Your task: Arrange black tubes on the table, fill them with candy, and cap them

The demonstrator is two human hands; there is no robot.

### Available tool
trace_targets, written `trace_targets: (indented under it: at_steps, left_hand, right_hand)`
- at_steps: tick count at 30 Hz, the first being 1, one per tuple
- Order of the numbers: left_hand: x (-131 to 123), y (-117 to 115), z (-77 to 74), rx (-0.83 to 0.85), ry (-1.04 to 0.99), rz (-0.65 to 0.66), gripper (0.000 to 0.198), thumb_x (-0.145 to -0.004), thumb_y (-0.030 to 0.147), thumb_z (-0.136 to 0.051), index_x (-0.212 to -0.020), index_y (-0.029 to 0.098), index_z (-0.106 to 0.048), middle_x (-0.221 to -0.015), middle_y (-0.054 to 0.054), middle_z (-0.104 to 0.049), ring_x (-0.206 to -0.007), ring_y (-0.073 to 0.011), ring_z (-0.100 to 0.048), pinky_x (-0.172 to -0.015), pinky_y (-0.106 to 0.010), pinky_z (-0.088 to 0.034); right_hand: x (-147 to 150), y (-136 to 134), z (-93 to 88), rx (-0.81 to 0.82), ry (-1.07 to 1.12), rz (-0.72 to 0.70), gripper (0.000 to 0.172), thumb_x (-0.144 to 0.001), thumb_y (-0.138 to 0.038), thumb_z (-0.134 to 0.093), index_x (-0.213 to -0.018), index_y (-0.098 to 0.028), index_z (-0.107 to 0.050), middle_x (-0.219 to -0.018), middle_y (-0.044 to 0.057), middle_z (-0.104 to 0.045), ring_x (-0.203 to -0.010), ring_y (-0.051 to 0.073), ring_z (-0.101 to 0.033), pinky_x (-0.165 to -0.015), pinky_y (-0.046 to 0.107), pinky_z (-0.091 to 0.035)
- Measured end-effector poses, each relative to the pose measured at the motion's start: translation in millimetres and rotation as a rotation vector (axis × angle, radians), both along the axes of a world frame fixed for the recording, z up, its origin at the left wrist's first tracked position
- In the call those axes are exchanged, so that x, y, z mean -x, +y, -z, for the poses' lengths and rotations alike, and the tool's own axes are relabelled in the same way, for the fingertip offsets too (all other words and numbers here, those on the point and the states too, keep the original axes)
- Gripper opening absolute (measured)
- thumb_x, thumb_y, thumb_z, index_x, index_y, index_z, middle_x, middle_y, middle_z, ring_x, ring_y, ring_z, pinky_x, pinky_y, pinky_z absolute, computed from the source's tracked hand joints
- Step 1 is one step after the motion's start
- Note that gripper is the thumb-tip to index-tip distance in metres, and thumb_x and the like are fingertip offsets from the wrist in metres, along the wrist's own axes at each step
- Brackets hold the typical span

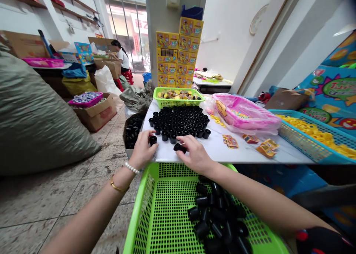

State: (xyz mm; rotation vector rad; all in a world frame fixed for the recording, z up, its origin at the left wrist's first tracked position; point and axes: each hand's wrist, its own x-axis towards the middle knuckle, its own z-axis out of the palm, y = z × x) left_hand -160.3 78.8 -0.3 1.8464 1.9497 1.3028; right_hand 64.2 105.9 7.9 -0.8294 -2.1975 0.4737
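Black plastic cups (214,213) lie in a loose heap in a lime-green mesh basket (139,209) right under the person's forearms, though they could just as well be caps at this angle. Just beyond the basket, both hands work at the near edge of a white marble-look table (219,146). The left hand (141,150), with a pearl bracelet (132,168) and a gold bangle (116,185) at its wrist, has its fingertips at one upright cup (152,139). The right hand (196,155) curves over another cup (180,148) lying on its side. Neither hand clearly shows a closed grip or an open one, so I cannot tell.

More cups (178,122) stand upright in a dense block on the table, and others fill a cardboard box (132,131) beside the table's left edge. To the right lie printed packets (265,148), a pink plastic bag (244,113), and a blue basket (308,135) of yellow pieces. Past the block sits a smaller green basket (178,98) of mixed yellow and dark items. A large grey sack (36,113) slumps on the floor at left. Farther off, yellow boxes (178,53) are stacked by a pillar, and a co-worker (119,53) stands at a far table.
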Motion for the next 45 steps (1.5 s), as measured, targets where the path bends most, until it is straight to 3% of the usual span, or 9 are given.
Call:
trace_targets:
  at_steps: [3, 9, 17, 23, 28, 36, 39, 41, 45]
  left_hand:
    - [-1, -9, 4.7, 0.009, 0.013, -0.12, 0.055, -0.071, 0.036, -0.068, -0.12, 0.015, -0.056, -0.101, -0.009, -0.054, -0.095, -0.0249, -0.057, -0.085, -0.037, -0.049]
    - [-1, -11, -1.8, 0.092, 0.086, -0.146, 0.025, -0.07, 0.037, -0.067, -0.09, 0.021, -0.07, -0.07, 0.0, -0.055, -0.072, -0.0218, -0.057, -0.072, -0.033, -0.044]
    - [-11, -10, 1.0, 0.111, 0.023, -0.189, 0.055, -0.08, 0.046, -0.058, -0.123, 0.014, -0.046, -0.08, -0.003, -0.068, -0.071, -0.0207, -0.065, -0.066, -0.031, -0.046]
    - [-17, -11, 2.5, 0.137, 0.126, -0.14, 0.05, -0.06, 0.059, -0.075, -0.083, 0.022, -0.049, -0.076, -0.002, -0.06, -0.072, -0.0226, -0.06, -0.062, -0.031, -0.041]
    - [-11, 11, -6.3, 0.158, 0.153, -0.142, 0.034, -0.066, 0.047, -0.07, -0.068, 0.024, -0.045, -0.06, 0.003, -0.053, -0.057, -0.0177, -0.052, -0.056, -0.028, -0.034]
    - [-20, -10, -12.7, 0.13, 0.011, -0.129, 0.026, -0.073, 0.043, -0.064, -0.078, 0.019, -0.054, -0.071, 0.002, -0.055, -0.063, -0.0144, -0.05, -0.06, -0.026, -0.037]
    - [-39, -41, -14.7, 0.184, -0.102, 0.001, 0.027, -0.078, 0.045, -0.063, -0.083, 0.019, -0.059, -0.07, 0.002, -0.056, -0.06, -0.0127, -0.05, -0.057, -0.024, -0.038]
    - [-54, -62, -16.9, 0.331, -0.13, 0.26, 0.025, -0.077, 0.046, -0.066, -0.081, 0.021, -0.065, -0.069, 0.0, -0.061, -0.06, -0.0143, -0.054, -0.056, -0.025, -0.04]
    - [-83, -85, -19.4, 0.614, -0.125, 0.511, 0.025, -0.071, 0.046, -0.073, -0.074, 0.022, -0.072, -0.063, -0.004, -0.064, -0.052, -0.0165, -0.052, -0.048, -0.026, -0.038]
  right_hand:
    - [-6, 0, -3.7, 0.151, 0.059, 0.002, 0.031, -0.079, -0.013, -0.061, -0.109, -0.018, -0.067, -0.099, 0.006, -0.059, -0.086, 0.016, -0.06, -0.082, 0.03, -0.051]
    - [4, 1, 0.3, 0.239, 0.096, 0.124, 0.028, -0.073, -0.017, -0.068, -0.102, -0.021, -0.07, -0.079, -0.001, -0.055, -0.069, 0.013, -0.054, -0.07, 0.027, -0.047]
    - [28, 12, 9.1, 0.318, 0.104, 0.134, 0.031, -0.075, -0.012, -0.062, -0.105, -0.017, -0.059, -0.07, -0.004, -0.066, -0.061, 0.012, -0.061, -0.062, 0.023, -0.047]
    - [22, 10, 8.6, 0.265, -0.002, 0.044, 0.015, -0.077, -0.007, -0.058, -0.083, -0.017, -0.067, -0.083, 0.002, -0.07, -0.074, 0.014, -0.062, -0.072, 0.026, -0.047]
    - [31, 20, -2.3, 0.247, -0.089, -0.063, 0.021, -0.075, -0.006, -0.064, -0.091, -0.015, -0.073, -0.091, 0.005, -0.072, -0.073, 0.014, -0.062, -0.073, 0.027, -0.048]
    - [-52, -16, -23.2, 0.365, -0.132, -0.224, 0.015, -0.084, -0.017, -0.062, -0.092, -0.019, -0.073, -0.076, -0.002, -0.071, -0.068, 0.01, -0.062, -0.069, 0.023, -0.047]
    - [-101, -28, -29.4, 0.334, -0.251, -0.161, 0.015, -0.085, -0.02, -0.06, -0.094, -0.021, -0.073, -0.081, -0.002, -0.072, -0.072, 0.011, -0.063, -0.072, 0.026, -0.048]
    - [-126, -31, -25.0, 0.348, -0.367, -0.098, 0.015, -0.085, -0.021, -0.061, -0.093, -0.022, -0.074, -0.081, -0.002, -0.073, -0.07, 0.012, -0.064, -0.07, 0.026, -0.048]
    - [-135, -34, 2.7, 0.318, -0.571, -0.109, 0.017, -0.083, -0.016, -0.061, -0.094, -0.021, -0.074, -0.086, 0.002, -0.073, -0.075, 0.017, -0.065, -0.072, 0.03, -0.048]
